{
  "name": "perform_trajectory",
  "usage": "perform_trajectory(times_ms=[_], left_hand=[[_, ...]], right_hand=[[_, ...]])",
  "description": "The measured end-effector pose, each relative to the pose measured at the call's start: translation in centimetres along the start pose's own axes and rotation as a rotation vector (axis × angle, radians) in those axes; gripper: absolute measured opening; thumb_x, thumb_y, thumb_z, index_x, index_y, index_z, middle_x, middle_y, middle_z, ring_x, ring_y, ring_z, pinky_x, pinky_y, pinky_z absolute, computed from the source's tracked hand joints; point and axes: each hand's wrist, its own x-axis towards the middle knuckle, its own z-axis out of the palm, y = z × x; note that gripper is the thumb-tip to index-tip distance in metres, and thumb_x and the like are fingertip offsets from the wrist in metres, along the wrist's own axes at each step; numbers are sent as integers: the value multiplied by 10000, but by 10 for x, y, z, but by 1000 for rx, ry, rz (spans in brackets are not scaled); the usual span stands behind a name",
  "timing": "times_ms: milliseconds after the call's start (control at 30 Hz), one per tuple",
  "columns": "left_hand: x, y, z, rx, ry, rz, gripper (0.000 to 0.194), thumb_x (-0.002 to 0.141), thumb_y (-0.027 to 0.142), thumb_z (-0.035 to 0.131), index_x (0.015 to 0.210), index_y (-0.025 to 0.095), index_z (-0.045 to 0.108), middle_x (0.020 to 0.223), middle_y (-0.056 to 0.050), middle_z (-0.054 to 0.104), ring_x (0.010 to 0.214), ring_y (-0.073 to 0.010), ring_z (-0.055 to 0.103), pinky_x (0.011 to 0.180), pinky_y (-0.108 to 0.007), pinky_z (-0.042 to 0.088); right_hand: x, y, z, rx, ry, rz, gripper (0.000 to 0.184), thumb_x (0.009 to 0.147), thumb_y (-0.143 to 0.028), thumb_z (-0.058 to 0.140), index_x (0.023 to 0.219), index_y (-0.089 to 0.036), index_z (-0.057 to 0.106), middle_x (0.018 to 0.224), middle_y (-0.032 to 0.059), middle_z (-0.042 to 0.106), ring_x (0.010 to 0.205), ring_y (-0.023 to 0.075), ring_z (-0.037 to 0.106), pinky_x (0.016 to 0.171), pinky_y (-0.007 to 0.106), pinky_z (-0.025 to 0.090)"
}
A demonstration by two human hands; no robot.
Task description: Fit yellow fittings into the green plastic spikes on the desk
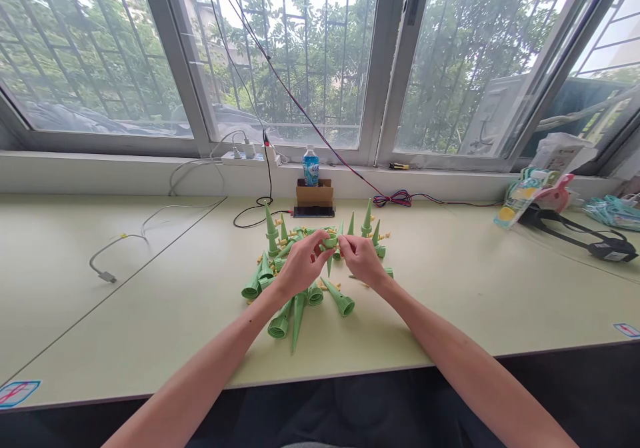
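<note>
In the middle of the table, my left hand (306, 261) grips a green plastic watering spike (331, 241) by its wide threaded collar, the tip pointing down. My right hand (361, 258) is closed in a pinch against the collar's right side; whatever lies between its fingertips is too small to make out. Around both hands lie several more green spikes, among them a loose one (342, 301) just below and a long one (299, 321) pointing toward me. Others stand upright behind, such as a tall spike (271, 225). Small yellow pieces (330, 286) are scattered between them.
A phone (314, 212) leans by a cardboard box (315, 193), with a blue bottle (311, 168) behind it. A white cable (145, 235) runs across the left. At the right are a black strap device (585, 238) and plastic-wrapped items (530, 195). The table's front edge is near me.
</note>
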Motion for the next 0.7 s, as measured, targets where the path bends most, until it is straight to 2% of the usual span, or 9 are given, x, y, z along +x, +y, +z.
perform_trajectory(times_ms=[167, 300, 367, 500, 600, 700], left_hand=[[1, 4, 1, -44, 12, -63, 300, 918, 436, 529, 1122, 224, 478, 938, -31, 596, 597, -91, 551, 526, -207, 458], [3, 5, 0, -137, 64, -116, 346, 933, 497, 482, 1133, 216, 465, 904, -27, 608, 556, -89, 530, 471, -194, 410], [4, 4, -1, -175, 103, -152, 345, 941, 524, 448, 995, 192, 522, 799, -14, 609, 517, -86, 505, 464, -197, 391], [7, 5, -4, -284, 80, -304, 593, 934, 597, 385, 584, 150, 559, 498, -16, 519, 404, -83, 410, 423, -222, 330], [7, 9, -7, -420, -18, -410, 675, 922, 625, 372, 511, 137, 592, 472, -55, 551, 370, -84, 375, 388, -235, 273], [7, 13, -9, -465, -92, -437, 699, 919, 631, 369, 510, 127, 629, 477, -71, 566, 373, -85, 369, 393, -237, 269]], right_hand=[[0, -1, 0, 38, 35, 17, 453, 956, -424, 395, 574, -186, 451, 495, -21, 430, 484, 106, 373, 521, 255, 297], [0, 1, 0, 70, 69, 39, 459, 960, -485, 398, 614, -189, 459, 530, -14, 470, 492, 109, 403, 514, 250, 303], [0, 3, 0, 91, 76, 45, 457, 959, -513, 399, 637, -194, 457, 539, -15, 473, 491, 110, 408, 506, 248, 303], [-1, 6, 0, 138, 62, 36, 437, 959, -537, 400, 686, -201, 459, 526, -32, 437, 486, 110, 401, 500, 243, 306], [-2, 5, 0, 172, 26, 17, 417, 963, -539, 394, 728, -202, 469, 523, -43, 416, 485, 107, 390, 499, 240, 308], [-3, 4, 1, 191, -12, 1, 407, 965, -537, 391, 751, -201, 474, 532, -48, 417, 485, 101, 378, 496, 237, 306]])
